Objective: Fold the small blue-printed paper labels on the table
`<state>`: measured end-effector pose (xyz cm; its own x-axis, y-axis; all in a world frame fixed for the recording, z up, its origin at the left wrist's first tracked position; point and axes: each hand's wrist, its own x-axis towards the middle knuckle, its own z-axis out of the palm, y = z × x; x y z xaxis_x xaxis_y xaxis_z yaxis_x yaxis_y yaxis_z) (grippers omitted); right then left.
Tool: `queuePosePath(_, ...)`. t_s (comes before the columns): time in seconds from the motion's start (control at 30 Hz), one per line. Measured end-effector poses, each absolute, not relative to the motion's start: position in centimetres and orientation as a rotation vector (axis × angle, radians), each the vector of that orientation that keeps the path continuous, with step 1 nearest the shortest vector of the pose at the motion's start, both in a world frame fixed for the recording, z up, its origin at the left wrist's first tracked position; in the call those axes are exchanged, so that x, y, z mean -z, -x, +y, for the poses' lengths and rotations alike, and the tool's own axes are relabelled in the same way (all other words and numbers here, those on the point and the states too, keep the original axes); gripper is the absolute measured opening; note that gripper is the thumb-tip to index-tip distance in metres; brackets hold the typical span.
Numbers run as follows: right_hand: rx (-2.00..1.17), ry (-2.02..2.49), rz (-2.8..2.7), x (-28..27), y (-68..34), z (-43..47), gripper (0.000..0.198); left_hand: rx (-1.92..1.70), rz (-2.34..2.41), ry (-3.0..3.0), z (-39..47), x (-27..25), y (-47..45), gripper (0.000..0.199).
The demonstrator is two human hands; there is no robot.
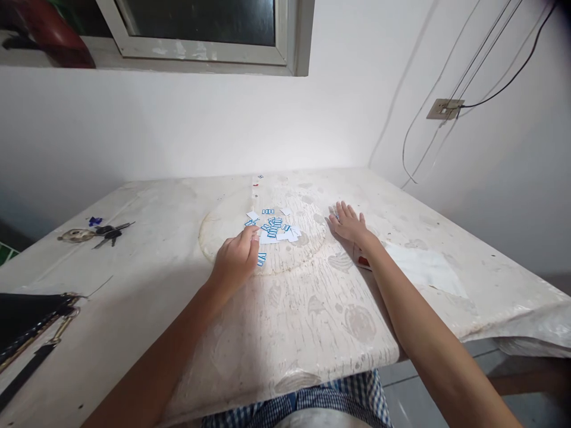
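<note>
Small white paper pieces, many with blue outlined markings, lie in a loose, overlapping heap at the middle of the table. My left hand is at the heap's left edge, its fingers curled and pressed together; whatever they hold, if anything, is hidden. Just beside its heel lies a blue-marked piece. To the right of the heap, my right hand rests with fingers stretched out, low on the table. A bit of blue marking shows by its fingertips, partly covered.
A plastic-covered table meets the white wall. Keys and a blue bit lie left, a black zippered pouch nearer. A white sheet lies right of my forearm. Wires hang from a wall socket.
</note>
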<state>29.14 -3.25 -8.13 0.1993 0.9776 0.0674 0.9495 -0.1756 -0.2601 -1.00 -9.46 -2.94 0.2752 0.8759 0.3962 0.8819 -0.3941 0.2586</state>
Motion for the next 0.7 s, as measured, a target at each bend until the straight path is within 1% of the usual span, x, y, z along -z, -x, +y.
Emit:
queuePosePath(0.07,-0.081,2.219,-1.821,8.0,-29.0,-3.3,0.065,0.767,-1.737,2.494,-9.4,2.9,1.1,0.037)
queuePosePath(0.1,-0.088,2.226,-1.824,7.9,-28.8,-3.4,0.066,0.770,-1.743,2.493,-9.3,2.9,1.1,0.038)
queuePosePath(0.23,-0.318,2.285,-1.865,7.7,-28.1,-3.5,0.066,0.786,-1.751,2.498,-9.1,2.8,1.3,0.039)
queuePosePath(0.3,-0.216,2.251,-1.818,7.2,-27.8,-3.6,0.066,0.798,-1.759,2.484,-9.0,2.8,1.4,0.039)
queuePosePath(0.4,0.092,2.177,-1.687,6.5,-27.7,-3.9,0.064,0.813,-1.765,2.459,-8.8,2.7,1.6,0.039)
queuePosePath(0.43,0.100,2.189,-1.687,6.5,-27.7,-3.9,0.063,0.815,-1.758,2.459,-8.8,2.7,1.6,0.039)
queuePosePath(0.57,-0.241,2.331,-1.842,7.3,-27.9,-3.7,0.060,0.822,-1.735,2.479,-8.7,2.8,1.5,0.038)
queuePosePath(0.7,-0.270,2.347,-1.855,7.9,-28.1,-3.5,0.058,0.847,-1.730,2.492,-8.5,3.0,1.6,0.038)
